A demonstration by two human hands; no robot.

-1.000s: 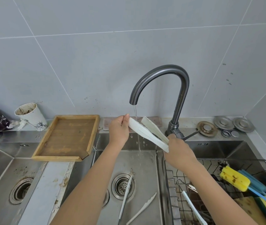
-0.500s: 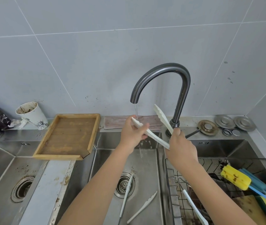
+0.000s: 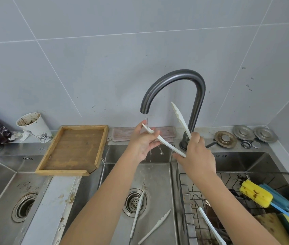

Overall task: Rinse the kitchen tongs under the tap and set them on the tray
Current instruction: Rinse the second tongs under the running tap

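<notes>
White plastic tongs (image 3: 171,146) are spread wide under the dark curved tap (image 3: 175,80), which runs a thin stream of water. My right hand (image 3: 195,154) grips their hinged end near the tap's base. One arm of the tongs points up beside the tap's neck. My left hand (image 3: 143,142) pinches the tip of the other arm right under the stream. The wooden tray (image 3: 103,144) sits on the ledge left of the middle basin, with nothing on it.
A second pair of white tongs (image 3: 136,216) lies in the middle basin (image 3: 159,175) by the drain. A wire rack (image 3: 186,191) at right holds sponges, a yellow brush (image 3: 256,195) and a white utensil. A dirty paper cup (image 3: 34,126) stands at the back left.
The tongs have opened wider, with the upper arm swung up beside the tap's neck. My left hand has slid along the lower arm to its tip under the stream.
</notes>
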